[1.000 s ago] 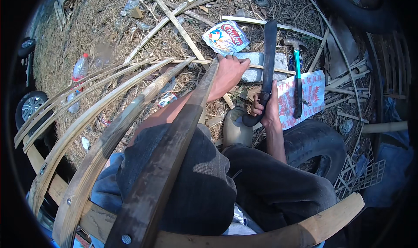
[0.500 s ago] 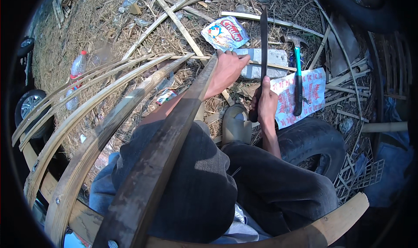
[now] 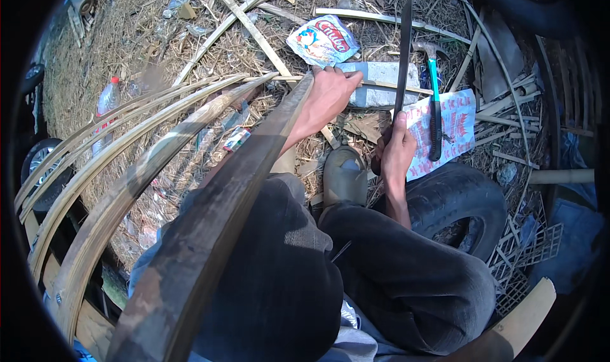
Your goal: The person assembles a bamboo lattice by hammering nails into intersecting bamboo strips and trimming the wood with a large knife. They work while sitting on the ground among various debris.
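My right hand [image 3: 395, 143] is wrapped round the handle of a machete [image 3: 404, 57], whose dark blade points up and away, leaning a little right. Close to the far end of a wide wooden slat [image 3: 222, 197], my left hand [image 3: 327, 95] is closed on a thin bamboo strip [image 3: 400, 87]. That strip lies crosswise over a pale concrete block [image 3: 381, 76]. The slat passes over my left forearm and knee. Several more curved slats [image 3: 127, 193] fan out on the left, their far ends meeting near the strip.
A hammer [image 3: 435, 108] with a black and teal handle lies on printed paper [image 3: 457, 123], right of the block. A tyre [image 3: 457, 203] sits beside my right knee. A plastic wrapper [image 3: 324, 41], bamboo offcuts [image 3: 508, 104] and a plastic bottle [image 3: 108, 98] lie on the straw.
The machete has shifted right and its blade leans slightly more to the right. My left hand keeps its grip on the strip. The slats appear shifted as the view moves a little.
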Motion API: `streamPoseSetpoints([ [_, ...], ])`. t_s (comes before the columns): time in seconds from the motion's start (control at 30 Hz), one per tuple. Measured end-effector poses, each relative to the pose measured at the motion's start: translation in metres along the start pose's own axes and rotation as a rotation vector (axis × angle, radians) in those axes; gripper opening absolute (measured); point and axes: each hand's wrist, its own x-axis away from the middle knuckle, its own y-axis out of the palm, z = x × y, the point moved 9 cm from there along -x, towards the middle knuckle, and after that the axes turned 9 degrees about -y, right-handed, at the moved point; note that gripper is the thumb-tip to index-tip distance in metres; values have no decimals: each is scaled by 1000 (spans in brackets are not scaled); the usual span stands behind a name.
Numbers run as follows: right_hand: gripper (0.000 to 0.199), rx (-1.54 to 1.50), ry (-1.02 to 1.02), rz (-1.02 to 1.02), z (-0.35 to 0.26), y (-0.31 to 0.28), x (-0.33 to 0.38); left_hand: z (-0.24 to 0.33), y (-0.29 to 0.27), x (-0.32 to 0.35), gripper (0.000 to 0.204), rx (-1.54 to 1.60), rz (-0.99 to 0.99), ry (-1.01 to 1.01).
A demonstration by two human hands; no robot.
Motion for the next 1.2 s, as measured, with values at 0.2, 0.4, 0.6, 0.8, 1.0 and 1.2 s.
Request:
streamPoseSetpoints([
  [0.2,61,42,-147,-74,2,1,-4,8,5,1,22,-24,-127,9],
  [0.4,59,-36,-157,-70,-40,12,5,-15,6,8,20,-54,-117,34],
  [0.6,61,-8,213,-145,32,23,5,0,2,10,19,-75,-62,9],
  [0.8,62,-157,-283,24,-78,5,14,-4,0,17,22,-172,-17,73],
  [1.0,58,98,-87,-15,-14,13,1,0,-4,16,19,-271,60,27],
  [1.2,64,-26,-263,20,-37,1,1,16,-1,10,14,-193,109,88],
])
